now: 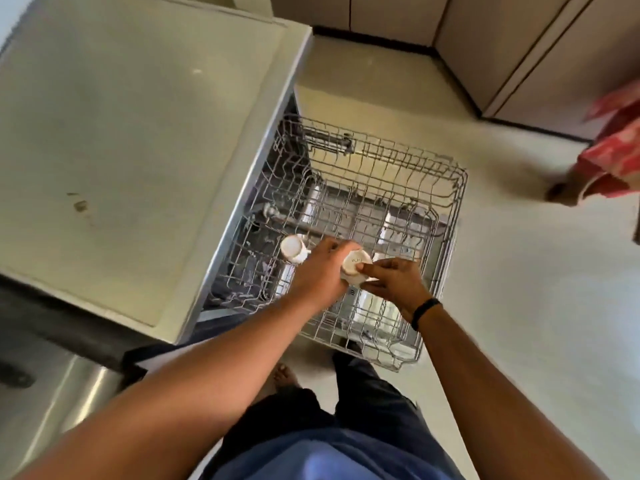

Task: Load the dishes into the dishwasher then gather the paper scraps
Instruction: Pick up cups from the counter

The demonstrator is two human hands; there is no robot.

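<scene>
Inverted cup held over pulled-out rack, both hands on it.

Left hand [320, 271] and right hand [394, 284] grasp cup [355, 266], base up, axis apparently vertical; rack [450, 209] below; second cup [292, 249] at 9 o'clock.

Pale floor [519, 306], beige cabinets [519, 46], light countertop [121, 133] at left.

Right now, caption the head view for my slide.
Both hands, left hand and right hand, set an upturned cup into the dishwasher rack beside another cup.
</scene>
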